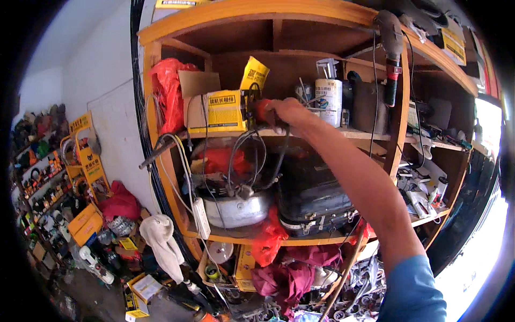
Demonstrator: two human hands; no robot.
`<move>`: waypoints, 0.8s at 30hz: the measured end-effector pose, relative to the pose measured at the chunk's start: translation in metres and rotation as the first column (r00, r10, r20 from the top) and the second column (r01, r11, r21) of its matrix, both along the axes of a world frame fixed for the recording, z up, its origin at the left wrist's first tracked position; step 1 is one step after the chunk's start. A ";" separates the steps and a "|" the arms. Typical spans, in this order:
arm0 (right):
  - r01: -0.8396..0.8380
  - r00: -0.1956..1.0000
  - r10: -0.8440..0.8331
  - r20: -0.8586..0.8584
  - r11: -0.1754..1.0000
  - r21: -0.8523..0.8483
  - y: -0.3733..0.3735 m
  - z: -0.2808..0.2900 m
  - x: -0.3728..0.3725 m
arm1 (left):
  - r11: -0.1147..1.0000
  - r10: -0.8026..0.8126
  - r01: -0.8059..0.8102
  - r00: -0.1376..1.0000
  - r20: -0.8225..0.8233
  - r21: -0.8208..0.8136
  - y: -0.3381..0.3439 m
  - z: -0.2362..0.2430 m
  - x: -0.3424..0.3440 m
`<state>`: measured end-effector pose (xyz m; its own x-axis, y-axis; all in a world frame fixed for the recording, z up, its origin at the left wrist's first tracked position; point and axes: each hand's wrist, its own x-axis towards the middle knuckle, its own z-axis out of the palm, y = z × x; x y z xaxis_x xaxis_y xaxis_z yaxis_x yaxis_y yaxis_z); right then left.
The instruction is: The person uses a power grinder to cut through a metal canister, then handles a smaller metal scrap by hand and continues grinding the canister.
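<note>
My right arm reaches from the lower right up to the upper shelf, where my right hand (284, 111) is closed beside the open yellow box (222, 111). Against the fingers is a small red object (263, 110), its kind unclear. Dark cable loops stand at the box's right end, and a black cable (281, 153) hangs below the hand. Just right of the hand stands a white can (329, 102) holding tools, a caliper-like metal one among them. My left hand is out of view.
Below are a silver round pot (236, 211) and a black hard case (311, 198). A power strip (200, 217) hangs at the shelf's left edge. A corded power tool (391, 53) hangs from the right post. Red bags and cloths hang below; clutter covers the left floor.
</note>
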<state>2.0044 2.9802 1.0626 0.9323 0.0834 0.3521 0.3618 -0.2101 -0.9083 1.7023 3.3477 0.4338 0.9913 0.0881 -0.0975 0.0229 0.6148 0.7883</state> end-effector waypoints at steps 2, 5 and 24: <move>0.057 0.998 -0.055 -0.027 0.997 0.050 -0.006 0.000 -0.041 | 0.954 -0.015 0.017 1.000 0.009 -0.300 -0.043 0.067 0.006; 0.103 0.995 -0.100 -0.028 0.983 0.154 -0.001 -0.032 -0.080 | 0.999 0.029 -0.028 0.999 0.017 -0.022 -0.039 0.085 0.026; -0.041 0.999 0.036 0.031 0.978 0.204 0.010 -0.154 -0.044 | 0.967 -0.249 0.143 0.685 0.684 0.209 -0.145 0.447 0.292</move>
